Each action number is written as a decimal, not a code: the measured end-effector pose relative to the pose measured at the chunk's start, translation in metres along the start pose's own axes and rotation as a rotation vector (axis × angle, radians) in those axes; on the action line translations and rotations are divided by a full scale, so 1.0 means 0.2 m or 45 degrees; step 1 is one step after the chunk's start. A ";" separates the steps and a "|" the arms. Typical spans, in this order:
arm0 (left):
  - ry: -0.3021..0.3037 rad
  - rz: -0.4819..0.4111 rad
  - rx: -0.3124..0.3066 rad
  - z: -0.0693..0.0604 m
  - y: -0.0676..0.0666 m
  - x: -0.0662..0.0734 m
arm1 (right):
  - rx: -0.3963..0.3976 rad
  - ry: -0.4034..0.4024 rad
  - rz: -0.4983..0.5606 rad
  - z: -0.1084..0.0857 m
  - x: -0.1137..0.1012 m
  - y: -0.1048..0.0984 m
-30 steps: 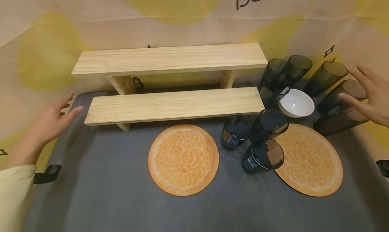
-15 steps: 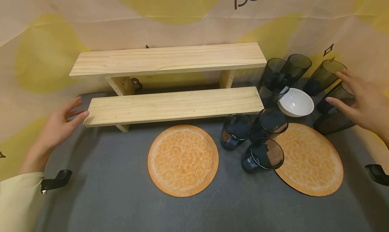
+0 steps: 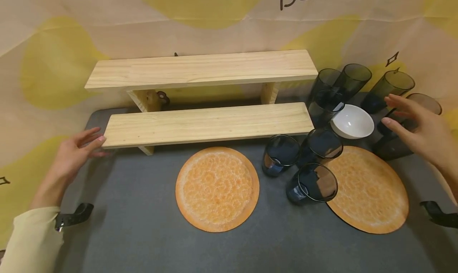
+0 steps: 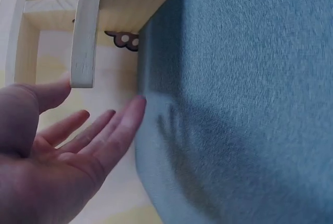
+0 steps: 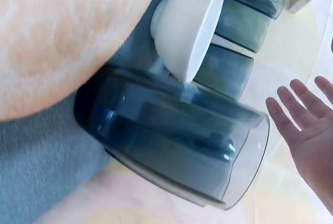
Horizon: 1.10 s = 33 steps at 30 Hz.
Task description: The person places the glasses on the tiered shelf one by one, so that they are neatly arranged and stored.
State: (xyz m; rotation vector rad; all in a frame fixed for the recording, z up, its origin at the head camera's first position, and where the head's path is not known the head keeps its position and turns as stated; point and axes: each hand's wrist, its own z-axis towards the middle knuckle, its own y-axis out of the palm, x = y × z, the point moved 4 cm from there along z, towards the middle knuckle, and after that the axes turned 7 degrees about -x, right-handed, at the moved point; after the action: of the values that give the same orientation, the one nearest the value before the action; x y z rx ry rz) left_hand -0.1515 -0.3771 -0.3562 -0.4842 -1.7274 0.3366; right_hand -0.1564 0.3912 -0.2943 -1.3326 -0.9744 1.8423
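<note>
My left hand point(image 3: 76, 150) is at the left end of the lower board of a two-tier wooden shelf point(image 3: 207, 124). In the left wrist view the thumb meets or nearly meets the board's end, while the other fingers extend beneath it, apart from the wood. My right hand point(image 3: 424, 132) hovers with spread fingers over dark tinted glasses at the right, partly hiding them in the head view. The right wrist view shows a large tinted glass point(image 5: 171, 135) beside that hand, with a gap between them. A white bowl point(image 3: 352, 122) stands among the glasses.
Three dark tumblers, one a front tumbler point(image 3: 311, 183), stand right of the shelf's front. A round orange-patterned mat point(image 3: 217, 189) lies on the grey table point(image 3: 143, 221); a second round mat point(image 3: 372, 189) lies at right. Several glasses point(image 3: 352, 80) stand near the cloth backdrop point(image 3: 214, 34).
My left hand has moved right and down to the lower board's left end. The right hand has come inward and lower over the right-hand glasses. Shelf, mats and bowl stay put.
</note>
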 end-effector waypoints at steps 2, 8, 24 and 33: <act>-0.006 -0.128 -0.028 0.00 0.01 -0.02 | 0.015 -0.033 0.030 -0.01 -0.01 0.02; 0.082 -0.718 -0.125 -0.01 0.03 -0.05 | -0.023 -0.077 0.108 -0.03 -0.06 0.08; 0.012 -1.024 -0.163 -0.01 0.03 -0.06 | -0.420 -0.210 0.588 -0.05 -0.14 0.27; 0.005 -1.110 -0.174 0.00 0.04 -0.06 | -0.596 -0.277 0.851 -0.04 -0.16 0.37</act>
State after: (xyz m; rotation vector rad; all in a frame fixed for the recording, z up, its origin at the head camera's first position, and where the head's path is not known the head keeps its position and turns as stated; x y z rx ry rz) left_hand -0.1489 -0.3758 -0.3696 0.1981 -1.7929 -0.4076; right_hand -0.1466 0.3286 -0.3445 -1.9440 -1.2254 2.3823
